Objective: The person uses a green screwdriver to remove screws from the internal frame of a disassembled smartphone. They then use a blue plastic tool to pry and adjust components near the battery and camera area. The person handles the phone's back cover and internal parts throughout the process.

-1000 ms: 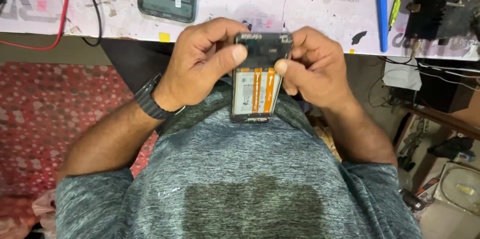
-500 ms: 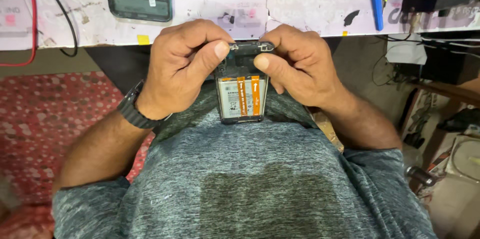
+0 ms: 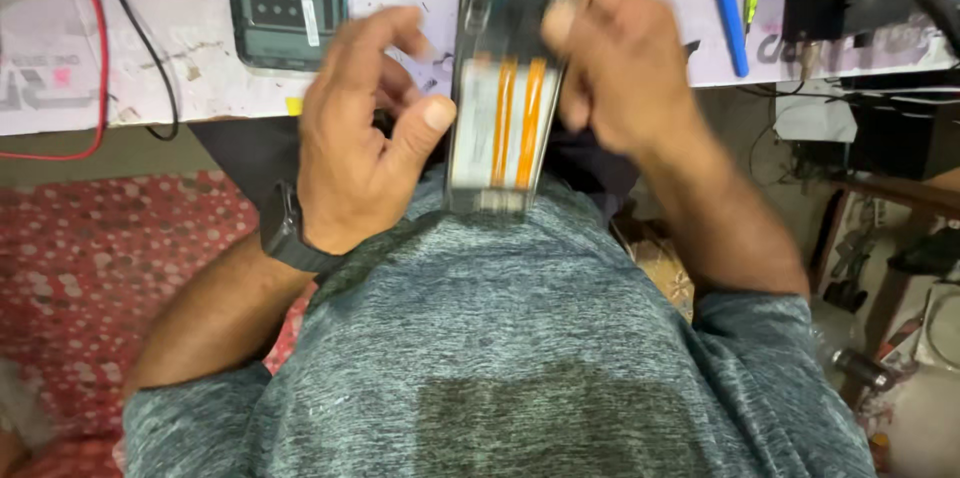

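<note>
Both hands are gripping the opened phone (image 3: 500, 98) at upper centre, right hand (image 3: 610, 63) clamping its top, left hand (image 3: 365, 138) thumbing its side; back already off, battery showing, internals seemingly untouched.

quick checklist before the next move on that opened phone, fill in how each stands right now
1. Opened phone held by both hands: ok; left hand thumb on its left edge, right hand grips the top right.
2. Battery with orange strips facing up: ok.
3. Picture sharp enough to check connectors: not ok, it is blurred.
4. Phone above the workbench: ok for its upper part; the lower end hangs over the lap.
5. Blue pen lies on the bench by the right hand: ok.
</note>
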